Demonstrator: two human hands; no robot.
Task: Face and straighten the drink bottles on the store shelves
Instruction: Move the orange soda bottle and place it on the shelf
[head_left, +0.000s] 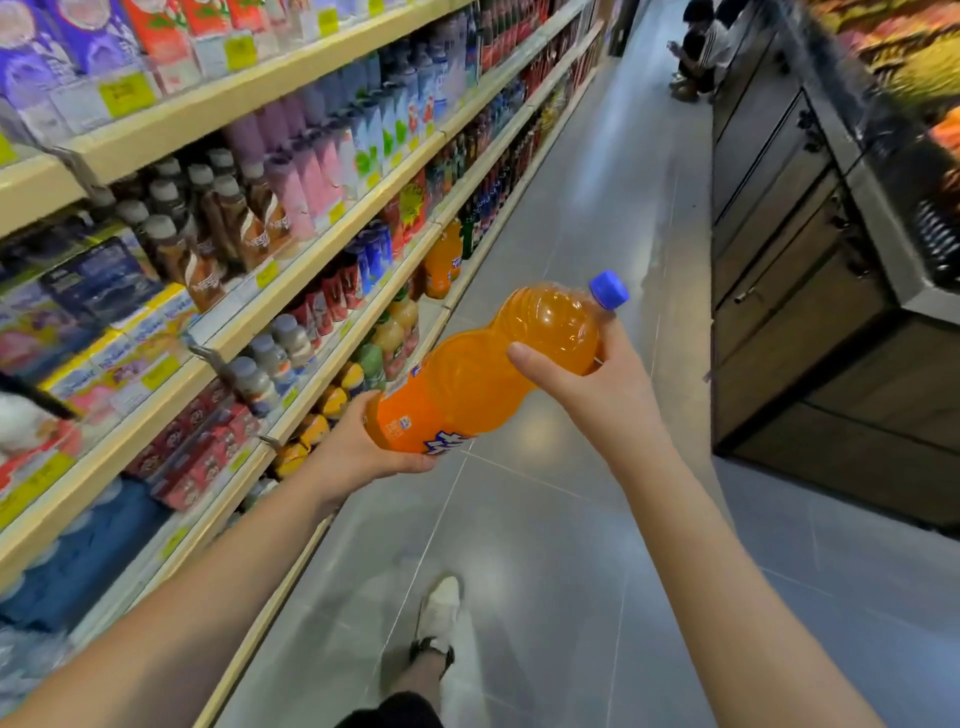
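I hold a large orange soda bottle (483, 374) with a blue cap (609, 290) tilted almost flat over the aisle floor, cap pointing up and right. My left hand (363, 447) cups its base from below. My right hand (587, 379) grips the upper body near the neck. Two similar orange bottles (441, 265) stand on the lowest shelf further along. The store shelves (291, 275) run along my left, filled with several rows of drink bottles and cartons.
Brown milk bottles (218, 228) and pink bottles (306, 182) fill the upper-middle shelf. A dark wooden produce counter (810, 291) lines the right side. A person (696, 52) crouches at the far end of the grey tiled aisle (571, 519). My shoe (441, 608) is below.
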